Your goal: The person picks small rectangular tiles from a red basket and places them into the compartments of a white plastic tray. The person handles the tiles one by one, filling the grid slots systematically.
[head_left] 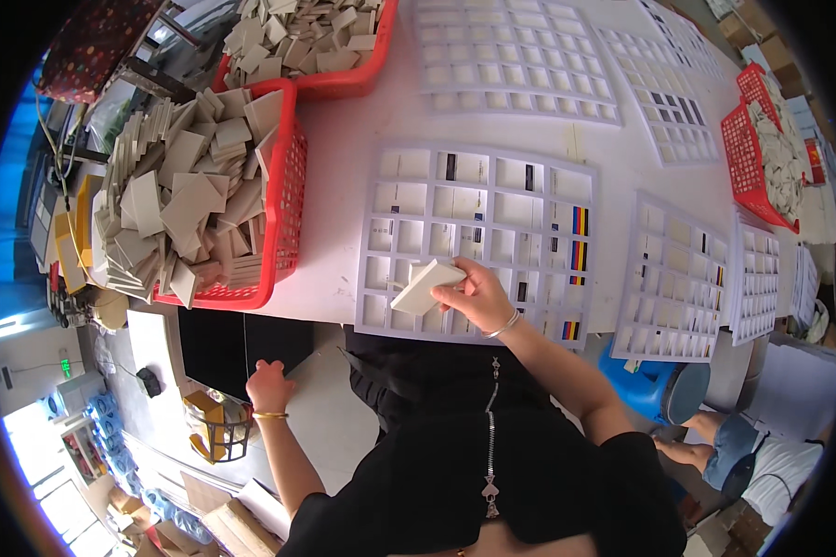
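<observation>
My right hand (476,295) is closed on flat white tiles (425,290), pinched between thumb and fingers and tilted. They are just above the near-left part of a white grid tray (370,195) lying on the table. Its square compartments show white bottoms, some with dark patches or coloured stripes. Off the table's near edge, on the left, my left hand (270,384) hangs with its fingers curled in and nothing visible in it. The nearest thing on the table to that hand is a red plastic basket (286,200) heaped with loose off-white tiles (190,209).
A second red basket (344,85) of tiles stands behind the first. More grid trays (520,60) lie at the back, with others (675,278) to the right. At the far right is another red basket (748,172). A blue barrel (636,376) and another person (762,464) are at the lower right.
</observation>
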The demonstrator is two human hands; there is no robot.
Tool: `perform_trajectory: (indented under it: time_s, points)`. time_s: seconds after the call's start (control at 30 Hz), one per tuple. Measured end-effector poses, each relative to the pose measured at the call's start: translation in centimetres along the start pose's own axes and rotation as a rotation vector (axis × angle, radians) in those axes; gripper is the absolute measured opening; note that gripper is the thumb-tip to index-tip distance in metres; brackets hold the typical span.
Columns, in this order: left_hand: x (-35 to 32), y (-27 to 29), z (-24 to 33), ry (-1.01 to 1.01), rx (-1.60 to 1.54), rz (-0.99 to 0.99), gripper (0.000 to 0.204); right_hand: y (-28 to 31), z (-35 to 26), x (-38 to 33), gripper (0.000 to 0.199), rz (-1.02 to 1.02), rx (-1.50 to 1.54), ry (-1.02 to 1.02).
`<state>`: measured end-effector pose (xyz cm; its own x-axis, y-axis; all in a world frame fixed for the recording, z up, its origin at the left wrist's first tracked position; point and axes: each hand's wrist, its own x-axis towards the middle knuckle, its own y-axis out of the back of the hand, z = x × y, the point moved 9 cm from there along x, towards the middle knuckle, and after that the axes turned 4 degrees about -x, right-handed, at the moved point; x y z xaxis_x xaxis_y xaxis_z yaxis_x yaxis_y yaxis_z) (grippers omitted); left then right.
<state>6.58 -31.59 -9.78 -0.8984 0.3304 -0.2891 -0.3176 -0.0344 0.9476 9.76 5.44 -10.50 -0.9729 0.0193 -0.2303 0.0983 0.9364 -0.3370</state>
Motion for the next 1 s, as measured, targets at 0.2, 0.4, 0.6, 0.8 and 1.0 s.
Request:
perform_trajectory:
  time_s: [0.2, 0.4, 0.6, 0.8, 1.0]
  points:
    - [3.4, 4.0, 11.4, 0.027, -1.074, 0.137, 0.015, -2.4, 0.8, -0.1, 0.026, -0.044, 0.069, -0.099]
    - [6.0, 3.6, 16.7, -0.123, -1.021, 0.194, 0.012, -3.4, 0.8, -1.3, 0.028, -0.112, -0.042, 0.008]
    - [4.9, 3.6, 8.8, 0.033, -0.261, 0.157, 0.022, 2.6, -0.5, -1.2, 0.033, 0.195, 0.297, 0.068]
    - [1.5, 3.9, 2.3, 0.172, -0.067, 0.215, 0.027, 2.9, 0.1, -1.1, 0.035, 0.066, 0.296, -0.031]
    - [4.6, 2.7, 16.3, -0.12, -1.189, -0.026, 0.038, -0.5, 0.2, -1.3, 0.058, 0.076, 0.115, 0.009]
